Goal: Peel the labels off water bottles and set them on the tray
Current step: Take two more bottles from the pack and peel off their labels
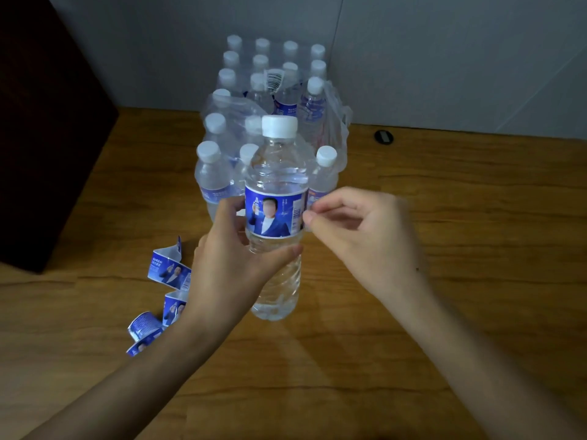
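Note:
A clear water bottle with a white cap is held upright above the wooden table, a little tilted. My left hand is shut around its body just below the blue label, thumb across the front. The fingertips of my right hand pinch at the label's right edge, where the seam sits. Several peeled blue labels lie curled on the table to the left, partly hidden by my left forearm. No tray is in view.
Behind the held bottle stands a torn plastic-wrapped pack of several capped bottles, reaching back to the grey wall. A dark cabinet fills the left side. A small black round object lies on the wooden table at the right rear.

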Tool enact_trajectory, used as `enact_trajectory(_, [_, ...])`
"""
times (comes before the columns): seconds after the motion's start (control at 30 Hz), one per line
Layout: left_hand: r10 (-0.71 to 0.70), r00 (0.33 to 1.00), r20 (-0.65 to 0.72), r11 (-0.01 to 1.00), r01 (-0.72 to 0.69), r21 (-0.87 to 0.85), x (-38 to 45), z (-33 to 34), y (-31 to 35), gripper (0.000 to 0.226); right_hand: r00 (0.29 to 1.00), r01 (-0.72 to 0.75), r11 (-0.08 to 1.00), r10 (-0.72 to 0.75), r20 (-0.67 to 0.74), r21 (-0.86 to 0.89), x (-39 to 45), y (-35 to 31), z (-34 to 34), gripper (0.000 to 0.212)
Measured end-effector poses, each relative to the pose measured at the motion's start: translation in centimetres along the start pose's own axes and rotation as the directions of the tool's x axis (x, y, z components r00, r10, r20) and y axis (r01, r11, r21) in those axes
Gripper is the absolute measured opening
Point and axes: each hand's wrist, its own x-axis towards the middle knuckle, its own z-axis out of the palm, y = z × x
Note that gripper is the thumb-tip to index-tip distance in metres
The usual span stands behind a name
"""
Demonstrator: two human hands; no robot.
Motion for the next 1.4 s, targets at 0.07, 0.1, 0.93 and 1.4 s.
enact_trajectory(0.07, [0.018,1.0,-0.023,0.998,-0.016,0.061,-0.1,0.1,0.1,0.075,1.0,0.004,1.0,-0.005,-0.027,-0.028,0.1,0.0,0.3,0.007])
enact_trajectory(0.1, [0.027,0.999,-0.029,0.996,-0.024,0.09,-0.2,0.1,0.1,0.076,0.999,0.005,0.999,-0.006,-0.041,-0.034,0.2,0.0,0.4,0.006])
enact_trajectory(0.93, [-0.077,0.995,0.066,0.995,0.081,-0.059,0.1,0.2,-0.4,0.062,0.992,-0.053,0.998,0.051,-0.112,-0.016,0.6,0.3,0.9,0.008])
enact_trajectory(1.4, [-0.078,0.977,0.2,0.965,0.124,-0.229,0.1,0.1,0.3,0.064,0.97,-0.119,0.975,0.073,-0.232,-0.188,0.9,3.1,1.5,0.037])
